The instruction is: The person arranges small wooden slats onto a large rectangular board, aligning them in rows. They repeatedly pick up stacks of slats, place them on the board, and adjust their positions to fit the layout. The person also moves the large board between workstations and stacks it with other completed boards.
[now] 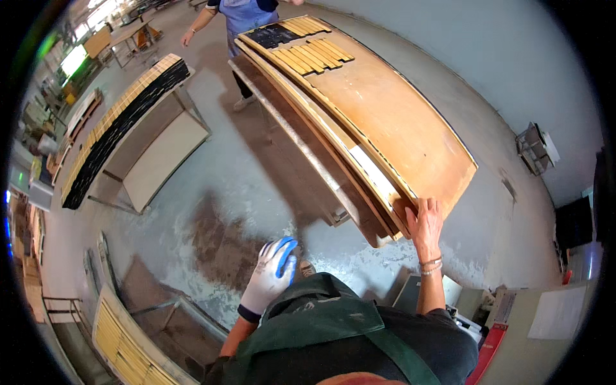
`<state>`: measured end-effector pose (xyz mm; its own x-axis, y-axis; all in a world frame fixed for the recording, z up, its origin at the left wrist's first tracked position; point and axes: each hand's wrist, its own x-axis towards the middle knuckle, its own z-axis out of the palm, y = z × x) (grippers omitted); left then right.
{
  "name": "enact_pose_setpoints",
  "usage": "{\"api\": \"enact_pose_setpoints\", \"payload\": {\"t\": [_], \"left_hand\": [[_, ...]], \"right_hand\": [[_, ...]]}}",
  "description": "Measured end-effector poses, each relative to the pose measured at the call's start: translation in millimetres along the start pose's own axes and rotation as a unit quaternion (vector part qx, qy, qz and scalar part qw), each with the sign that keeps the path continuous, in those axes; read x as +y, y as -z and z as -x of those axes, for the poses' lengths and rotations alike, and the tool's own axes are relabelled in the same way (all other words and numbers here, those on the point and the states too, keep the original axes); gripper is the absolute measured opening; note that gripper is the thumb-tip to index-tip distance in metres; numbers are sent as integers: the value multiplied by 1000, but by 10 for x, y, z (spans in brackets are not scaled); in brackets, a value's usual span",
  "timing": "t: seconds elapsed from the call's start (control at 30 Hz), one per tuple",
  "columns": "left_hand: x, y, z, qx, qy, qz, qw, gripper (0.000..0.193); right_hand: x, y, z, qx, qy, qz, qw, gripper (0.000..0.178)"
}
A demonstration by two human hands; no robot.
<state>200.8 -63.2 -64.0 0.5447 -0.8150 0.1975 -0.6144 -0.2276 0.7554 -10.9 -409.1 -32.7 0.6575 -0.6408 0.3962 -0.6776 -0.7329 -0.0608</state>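
Note:
My right hand point(426, 224), bare with bands at the wrist, grips the near corner of a large tan board point(410, 122). Its fingers lie over the top edge, and the thumb is at the side. This board is the upper one of a stack, and a gap shows under its left edge. Strips of yellow wood with black edges point(314, 56) lie on its far end, beside a black patch. My left hand point(273, 269), in a white glove with blue fingers, hangs in front of my green apron point(314, 327). Its fingers are loosely bent, apart from the thumb, with nothing seen in them.
Under the boards stands a long table point(301, 147). Another person in a blue apron point(247, 16) is at its far end. On the left, a bench point(163, 160) carries a long row of yellow and black strips point(122, 128). More yellow strips point(125, 340) lie at the lower left.

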Motion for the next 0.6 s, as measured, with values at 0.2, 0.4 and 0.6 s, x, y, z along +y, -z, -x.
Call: {"api": "enact_pose_setpoints", "payload": {"t": [0.2,0.4,0.6], "left_hand": [[-133,-31,-185,-56,1,-20,998,36],[-743,177,-96,-52,-79,-83,992,35],[-936,527,-343,-45,22,81,995,38]], "right_hand": [[110,-166,29,5,-53,-4,999,31],[95,-154,-205,-43,-105,68,991,33],[13,-263,-309,-92,-100,161,978,38]]}}
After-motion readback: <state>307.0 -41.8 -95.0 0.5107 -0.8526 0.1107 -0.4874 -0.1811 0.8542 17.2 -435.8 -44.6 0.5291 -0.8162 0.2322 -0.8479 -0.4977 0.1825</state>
